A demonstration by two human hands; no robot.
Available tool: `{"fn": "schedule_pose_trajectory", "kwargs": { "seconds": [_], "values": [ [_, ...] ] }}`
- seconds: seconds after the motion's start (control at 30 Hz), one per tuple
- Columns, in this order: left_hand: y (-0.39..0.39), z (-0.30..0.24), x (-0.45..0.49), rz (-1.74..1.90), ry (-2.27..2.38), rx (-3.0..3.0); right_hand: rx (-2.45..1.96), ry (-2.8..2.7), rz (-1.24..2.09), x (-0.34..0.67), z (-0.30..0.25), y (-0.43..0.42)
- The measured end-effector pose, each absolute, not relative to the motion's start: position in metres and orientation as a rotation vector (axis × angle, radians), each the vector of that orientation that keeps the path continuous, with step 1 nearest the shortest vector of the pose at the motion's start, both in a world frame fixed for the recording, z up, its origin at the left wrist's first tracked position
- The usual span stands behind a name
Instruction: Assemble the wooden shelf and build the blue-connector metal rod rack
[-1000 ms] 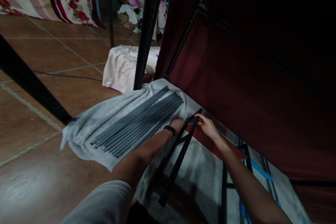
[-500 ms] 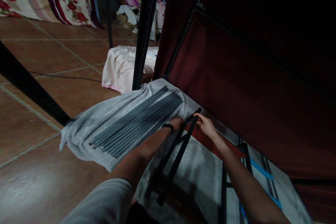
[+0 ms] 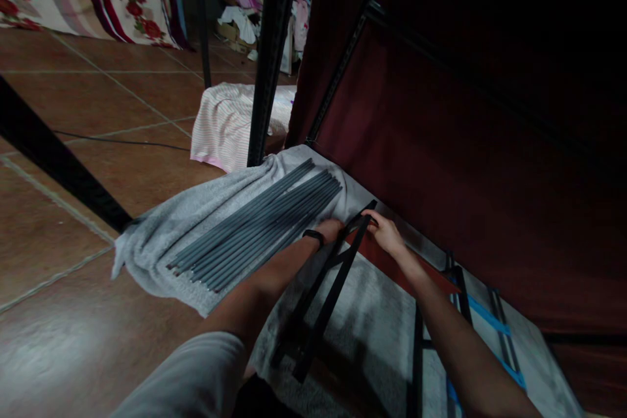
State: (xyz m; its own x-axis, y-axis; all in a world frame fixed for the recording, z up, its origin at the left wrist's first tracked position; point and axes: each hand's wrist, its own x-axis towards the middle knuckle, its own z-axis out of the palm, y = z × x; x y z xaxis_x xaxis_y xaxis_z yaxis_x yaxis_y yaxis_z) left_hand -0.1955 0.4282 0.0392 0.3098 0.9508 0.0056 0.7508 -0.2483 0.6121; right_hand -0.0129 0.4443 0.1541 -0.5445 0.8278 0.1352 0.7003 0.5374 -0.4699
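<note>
A black frame [image 3: 333,287] with two long bars and a crosspiece stands tilted over the grey cloth [image 3: 377,300]. My right hand [image 3: 386,232] is closed around its upper end, thumb and fingers on the bar. My left hand [image 3: 332,230], with a dark band at the wrist, is at the other side of the frame's upper part; its fingers are hidden behind the bar. Left of it, a bundle of grey rods [image 3: 259,225] lies on the cloth. Behind the frame a reddish-brown flat strip [image 3: 392,268] lies on the surface.
More black frame parts and blue strips [image 3: 490,315] lie at the right. Black uprights [image 3: 272,65] rise around the work surface, and a dark red curtain [image 3: 441,144] hangs behind. A striped cloth [image 3: 223,124] covers something beyond; a cable [image 3: 122,142] crosses the tiled floor.
Almost nothing differs. Both hands stay at the black frame's upper end, and the view has shifted very slightly.
</note>
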Motion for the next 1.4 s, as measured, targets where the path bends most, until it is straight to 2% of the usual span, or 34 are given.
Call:
{"fn": "schedule_pose_trajectory", "kwargs": {
  "seconds": [1.4],
  "values": [
    [0.4295,0.0374,-0.1968,0.561,1.508,2.049,-1.283,-2.425,0.527,-0.0135,0.1529,0.4439]
  ]
}}
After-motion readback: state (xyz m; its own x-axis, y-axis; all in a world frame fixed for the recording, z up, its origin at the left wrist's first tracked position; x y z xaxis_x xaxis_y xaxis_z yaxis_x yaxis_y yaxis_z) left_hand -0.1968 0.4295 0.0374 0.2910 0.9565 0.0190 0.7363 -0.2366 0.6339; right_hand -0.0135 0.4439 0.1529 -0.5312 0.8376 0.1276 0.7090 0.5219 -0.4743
